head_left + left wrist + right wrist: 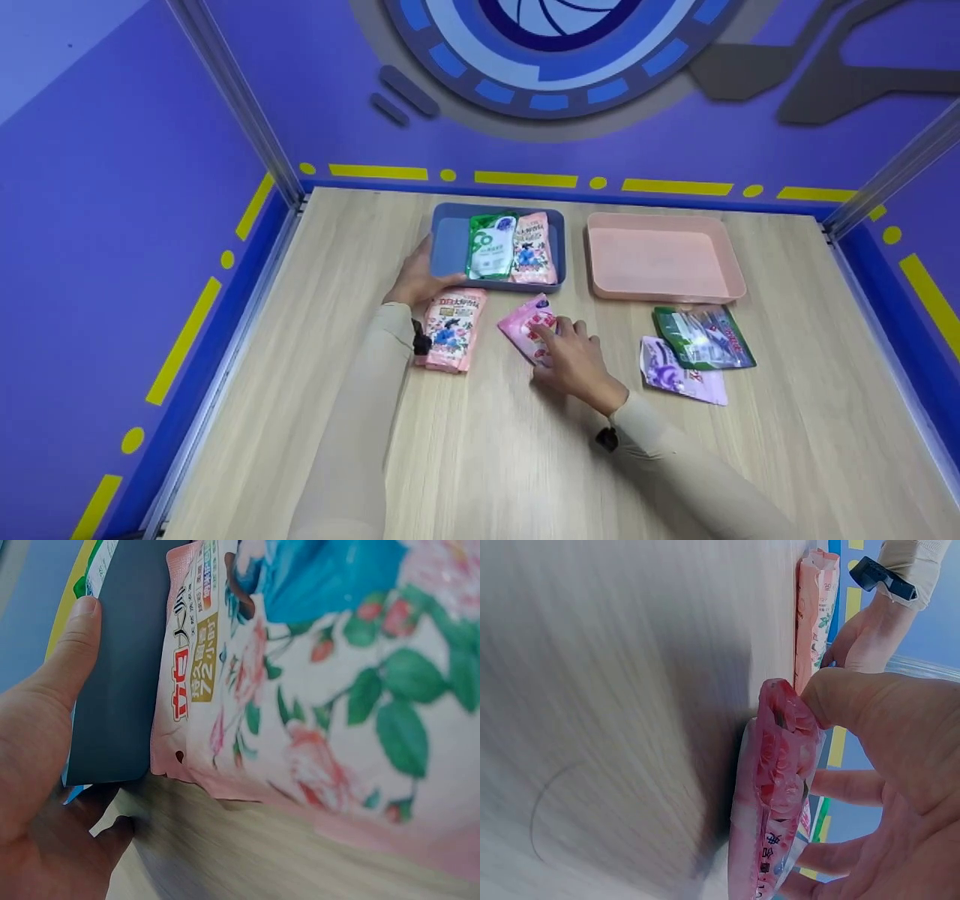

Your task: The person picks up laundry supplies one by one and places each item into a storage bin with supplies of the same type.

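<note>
My left hand (418,277) holds the near left corner of a blue-grey tray (448,247), its thumb along the outer front wall. In that tray lie a green-and-white pouch (491,251) and a pink floral pouch (531,255). Just in front of the tray, beside my left wrist, lies another pink floral pouch (300,690). My right hand (576,364) grips a small pink pouch (780,772) by its edges, thumb on one side and fingers on the other. Whether that pouch is clear of the table cannot be told.
A pink tray (660,292) with nothing in it stands right of the blue-grey one. Nearer me, a green pouch with a clear window (705,337) overlaps a purple pouch (682,379). Blue-purple panels (112,247) wall the wooden table (480,465) at the back and sides.
</note>
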`<state>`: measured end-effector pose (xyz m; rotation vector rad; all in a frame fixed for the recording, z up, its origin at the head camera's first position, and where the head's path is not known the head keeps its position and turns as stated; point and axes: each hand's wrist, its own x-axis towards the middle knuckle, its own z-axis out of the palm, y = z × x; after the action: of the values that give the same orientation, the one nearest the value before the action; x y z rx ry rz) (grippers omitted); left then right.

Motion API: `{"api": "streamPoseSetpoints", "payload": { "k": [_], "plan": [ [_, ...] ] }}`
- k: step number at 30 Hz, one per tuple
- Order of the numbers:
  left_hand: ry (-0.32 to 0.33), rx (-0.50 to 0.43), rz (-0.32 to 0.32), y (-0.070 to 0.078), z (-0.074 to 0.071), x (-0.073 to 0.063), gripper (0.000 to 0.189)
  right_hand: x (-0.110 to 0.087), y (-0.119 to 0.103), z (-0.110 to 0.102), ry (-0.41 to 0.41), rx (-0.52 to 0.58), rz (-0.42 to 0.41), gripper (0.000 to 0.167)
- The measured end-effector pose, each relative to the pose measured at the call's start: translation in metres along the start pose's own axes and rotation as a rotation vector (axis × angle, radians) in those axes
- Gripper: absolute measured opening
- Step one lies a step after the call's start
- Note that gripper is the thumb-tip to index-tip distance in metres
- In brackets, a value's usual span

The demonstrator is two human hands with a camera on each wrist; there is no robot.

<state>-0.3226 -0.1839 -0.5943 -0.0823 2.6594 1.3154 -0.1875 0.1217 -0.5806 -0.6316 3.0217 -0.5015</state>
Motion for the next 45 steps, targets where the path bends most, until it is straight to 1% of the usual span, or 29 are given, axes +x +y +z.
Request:
{"api": "streamPoseSetpoints", "payload": {
  "k": [9, 16, 26, 32, 37, 42, 45],
  "plan": [
    [-0.009, 0.008, -0.015, -0.001, 0.0, 0.0, 0.12, 0.0, 0.003, -0.003, 0.015, 0.009, -0.008, 0.066],
    [-0.004, 0.064, 0.059, -0.002, -0.001, 0.002, 0.117, 0.0, 0.006, -0.003, 0.022, -0.004, -0.005, 0.065],
    [-0.006, 0.049, 0.032, -0.001, -0.001, 0.003, 0.118, 0.0, 0.009, -0.006, 0.054, -0.009, -0.017, 0.066],
    [-0.004, 0.044, 0.03, -0.001, 0.0, 0.003, 0.118, 0.001, 0.01, -0.007, 0.055, -0.014, -0.007, 0.063],
    [-0.001, 0.05, 0.043, -0.001, -0.001, 0.003, 0.118, 0.002, 0.011, -0.007, 0.05, -0.007, 0.009, 0.062],
    [-0.009, 0.06, 0.036, -0.001, -0.002, 0.001, 0.118, 0.001, 0.012, -0.007, 0.06, 0.002, 0.002, 0.057],
    [-0.01, 0.061, 0.039, -0.001, -0.002, 0.0, 0.117, 0.0, 0.012, -0.007, 0.062, 0.01, 0.001, 0.05]
  ]
}}
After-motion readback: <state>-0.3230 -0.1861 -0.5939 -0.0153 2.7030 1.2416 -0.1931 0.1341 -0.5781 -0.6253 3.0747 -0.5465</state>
